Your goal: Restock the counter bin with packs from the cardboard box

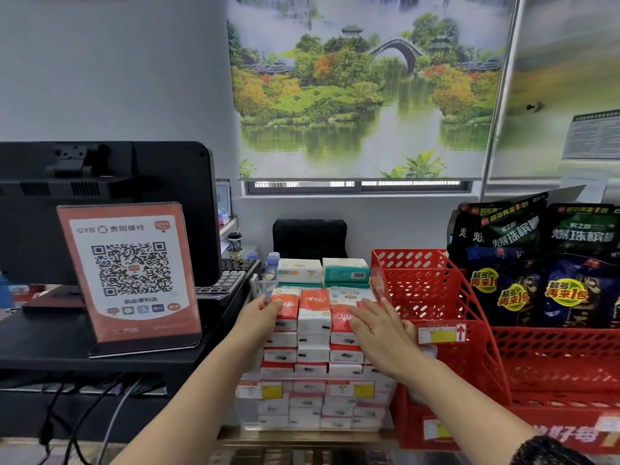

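Counter bin (248,411): clear-walled, at the near edge of the worktop (302,437), touching the red perforated rack (432,286) on its right. Cardboard box not in view.

Tissue packs (313,350) are stacked in rows well above the bin's rim, so the upper tiers have no wall behind them.

Right hand (382,333): wide, fingers spread flat on the right-hand column. Left hand (263,313): fingers fairly straight, laid against the top-left orange pack (288,305), holding nothing.

Risk, as I judge it: the unsupported top rows could slide or topple forward off the worktop edge if either hand pushes unevenly or lets go abruptly. Slick wrappers would help them slip.
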`<state>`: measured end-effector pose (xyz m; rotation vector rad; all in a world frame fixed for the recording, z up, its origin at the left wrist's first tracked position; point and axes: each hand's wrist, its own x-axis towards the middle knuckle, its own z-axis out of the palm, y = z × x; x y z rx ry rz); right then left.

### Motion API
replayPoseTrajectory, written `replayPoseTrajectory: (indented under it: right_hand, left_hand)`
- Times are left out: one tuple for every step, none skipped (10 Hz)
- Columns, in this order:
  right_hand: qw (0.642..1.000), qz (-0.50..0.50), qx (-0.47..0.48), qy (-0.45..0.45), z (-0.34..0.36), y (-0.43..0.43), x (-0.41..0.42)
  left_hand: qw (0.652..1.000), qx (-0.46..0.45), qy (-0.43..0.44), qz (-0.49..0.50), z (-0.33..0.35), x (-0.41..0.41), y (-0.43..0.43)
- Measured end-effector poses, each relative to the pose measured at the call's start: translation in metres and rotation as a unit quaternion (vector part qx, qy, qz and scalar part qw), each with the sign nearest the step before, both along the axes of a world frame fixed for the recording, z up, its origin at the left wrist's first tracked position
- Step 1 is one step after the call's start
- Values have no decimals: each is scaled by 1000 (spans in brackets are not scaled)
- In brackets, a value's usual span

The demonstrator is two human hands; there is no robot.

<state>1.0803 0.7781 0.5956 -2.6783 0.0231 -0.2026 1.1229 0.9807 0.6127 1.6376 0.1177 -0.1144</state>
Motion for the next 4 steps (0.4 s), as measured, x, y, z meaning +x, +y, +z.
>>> replayPoseTrajectory:
  right_hand:
    - [1000,4,4,15,-3,2,-3]
    - [999,-6,25,-32,6,5,-7]
    - [993,-14,88,-79,24,6,-6]
    - [966,13,232,-113,58,10,-8]
  left_hand:
    - [1000,6,-6,2,2,-5,1]
    - [999,29,-37,1,8,-12,2]
    - [996,68,-60,6,27,-15,3]
    - [992,79,-97,5,54,-19,-3]
